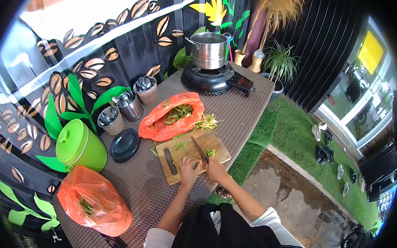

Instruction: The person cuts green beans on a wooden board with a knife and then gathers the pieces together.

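My right hand [215, 169] is closed around the handle of a knife [198, 147], whose blade points away from me over the wooden cutting board [170, 179]. Beside the blade, on its right, lies a small heap of chopped greens [211, 152]. Fingers slightly bent and apart, my left hand [190, 168] rests at the board's near side, between the handle slot and the knife; I see nothing in it. A few green scraps [180, 145] lie on the board's left part. Just behind it, an orange plastic bag [165, 133] gapes around leafy greens [180, 113], with pale stems [207, 121] beside it.
On the woven table [153, 205] stand a pot [209, 52] on a gas stove [205, 81], cutlery holders [130, 107], dark plates [124, 146] and a green lidded bucket [82, 147]. A second orange bag [100, 208] and a phone [115, 244] are at the near left.
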A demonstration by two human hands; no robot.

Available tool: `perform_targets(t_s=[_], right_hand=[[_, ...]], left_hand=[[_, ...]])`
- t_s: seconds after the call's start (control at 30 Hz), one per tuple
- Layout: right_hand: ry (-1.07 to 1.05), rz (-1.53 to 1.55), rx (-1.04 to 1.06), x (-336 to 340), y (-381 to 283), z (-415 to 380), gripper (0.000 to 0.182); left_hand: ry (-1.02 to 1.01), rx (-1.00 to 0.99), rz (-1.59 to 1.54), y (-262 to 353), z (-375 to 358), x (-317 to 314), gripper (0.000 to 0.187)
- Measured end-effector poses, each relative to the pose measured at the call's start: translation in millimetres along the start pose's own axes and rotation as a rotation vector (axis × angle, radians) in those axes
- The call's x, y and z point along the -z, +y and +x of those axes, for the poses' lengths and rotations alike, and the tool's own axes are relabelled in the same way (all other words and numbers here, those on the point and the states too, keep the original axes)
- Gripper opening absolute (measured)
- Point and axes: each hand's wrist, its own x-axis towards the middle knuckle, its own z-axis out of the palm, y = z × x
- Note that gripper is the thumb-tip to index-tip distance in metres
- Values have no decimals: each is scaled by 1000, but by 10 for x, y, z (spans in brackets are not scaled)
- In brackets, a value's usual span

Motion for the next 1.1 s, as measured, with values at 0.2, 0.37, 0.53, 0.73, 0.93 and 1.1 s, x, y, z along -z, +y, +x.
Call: perform_targets(t_s=[0.2,0.37,0.53,0.73,0.93,1.1], right_hand=[[127,-49,-94,-336,-126,-177,29],[133,-13,-25,-230,-56,15,29],[169,-77,32,-157,-100,-158,28],[59,9,-52,-197,-126,-37,35],[93,-6,21,-198,-35,-53,29],[59,25,-86,-248,-165,-82,31]], left_hand=[[-33,16,14,19,-9,31,11],[-54,31,-31,12,-15,37,12],[-54,67,-8,40,-12,41,12],[-36,30,23,17,-19,27,11],[4,35,16,-18,-19,8,10],[12,65,-7,-11,-7,10,10]])
